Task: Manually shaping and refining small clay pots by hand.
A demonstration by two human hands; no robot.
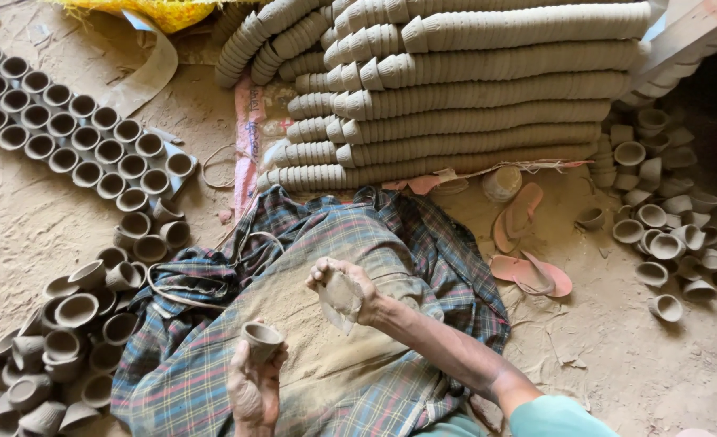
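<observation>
A tall bank of grey unfired clay cups nested into long horizontal rows (471,89) fills the top of the view, and below it a dusty blue-and-red checked cloth (213,364) spreads over the sandy ground between loose heaps of small grey clay cups on the left (59,324) and on the right (666,235), with a pair of pink rubber sandals (528,243) lying just beside the cloth. Over the cloth's middle, the right hand (344,287) is closed on a flat, dusty grey scrap (340,301), material unclear, just above and right of the left hand (253,388), whose fingers wrap tightly round the base of one small grey clay cup (261,338) held upright.
</observation>
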